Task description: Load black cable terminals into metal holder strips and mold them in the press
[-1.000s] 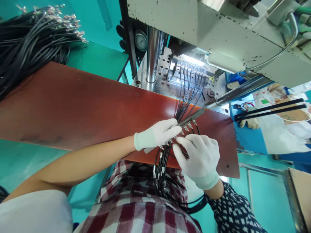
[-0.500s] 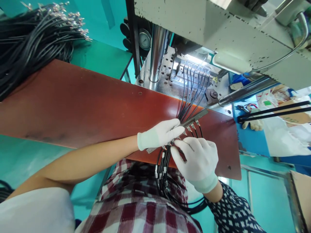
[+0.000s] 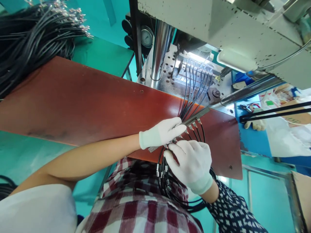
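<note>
My left hand (image 3: 163,132), in a white glove, is closed on a narrow metal bar (image 3: 202,113) lying slantwise above the brown board. Along the bar's near side sits a row of small metal connectors (image 3: 194,124) with black cables (image 3: 203,133) hanging from them. My right hand (image 3: 190,163), also gloved, has its thumb and forefinger pinched by a cable end at the bar's lower left; the fingers partly hide it. More black cables with metal ends (image 3: 166,171) droop over my lap. Beyond the bar, thin black cables (image 3: 190,94) fan out to a metal die (image 3: 181,75).
A press with a pale upper body (image 3: 189,19) and steel columns (image 3: 160,48) stands ahead. The brown board (image 3: 97,103) spans the front. A heap of black cables (image 3: 36,42) lies at the left. Pliers (image 3: 245,108) and a spare glove (image 3: 256,124) lie at the right.
My right hand has shifted left and slightly down along the bar, uncovering more of the connectors and cables on its right. My left hand keeps its hold on the bar.
</note>
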Motion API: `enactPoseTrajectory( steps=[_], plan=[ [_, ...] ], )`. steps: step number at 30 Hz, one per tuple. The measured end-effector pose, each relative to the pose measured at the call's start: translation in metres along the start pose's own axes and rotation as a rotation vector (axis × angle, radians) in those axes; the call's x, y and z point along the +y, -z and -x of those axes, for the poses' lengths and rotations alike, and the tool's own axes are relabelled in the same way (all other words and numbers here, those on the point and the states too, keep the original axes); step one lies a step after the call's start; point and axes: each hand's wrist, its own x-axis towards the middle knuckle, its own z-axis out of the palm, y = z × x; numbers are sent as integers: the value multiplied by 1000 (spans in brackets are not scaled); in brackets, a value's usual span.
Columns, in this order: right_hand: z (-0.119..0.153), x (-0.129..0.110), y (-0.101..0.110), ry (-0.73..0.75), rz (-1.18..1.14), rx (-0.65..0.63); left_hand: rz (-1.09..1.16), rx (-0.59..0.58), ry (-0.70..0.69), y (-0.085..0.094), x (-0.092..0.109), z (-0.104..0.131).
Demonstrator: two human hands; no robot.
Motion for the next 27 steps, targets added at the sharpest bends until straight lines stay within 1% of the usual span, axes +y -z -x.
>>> enactPoseTrajectory(
  steps=[4, 7, 9, 11, 13, 15, 16, 18, 20, 21, 22, 24, 25, 26, 27],
  plan=[
    [-3, -4, -10, 26, -6, 26, 40, -13, 24, 0, 0, 1],
    [-2, -9, -16, 45, -16, 55, 54, -7, -1, -1, 0, 0],
    [-2, -10, -13, 45, -20, 52, 48, 7, -10, -1, -1, 0],
    [-4, -1, -5, 43, -33, 2, 26, 16, -10, -1, -2, 0],
    [-9, 20, 8, 1, -8, -17, 24, -16, 6, 0, -3, 1],
    [-17, 51, 20, -75, 104, 25, 5, -64, 18, 0, -3, 1],
    [-21, 67, 24, -78, 174, 8, -29, -78, 10, 0, -3, 2],
    [-27, 95, 30, 26, 236, -100, -149, -71, -36, -4, 0, 0],
    [-28, 113, 32, 121, 214, -216, -247, -74, -41, -11, 5, -4],
    [-27, 118, 32, 127, 191, -260, -268, -98, -6, -15, 9, -7],
    [-25, 123, 31, 100, 172, -298, -285, -133, 39, -19, 12, -12],
    [-13, 132, 30, -10, 162, -367, -331, -189, 86, -24, 19, -25],
    [-4, 138, 30, -79, 171, -398, -348, -161, 76, -23, 21, -34],
    [7, 146, 31, -150, 186, -425, -339, -73, 47, -19, 22, -46],
    [19, 156, 32, -224, 204, -448, -267, 55, 20, -14, 22, -58]
  ],
)
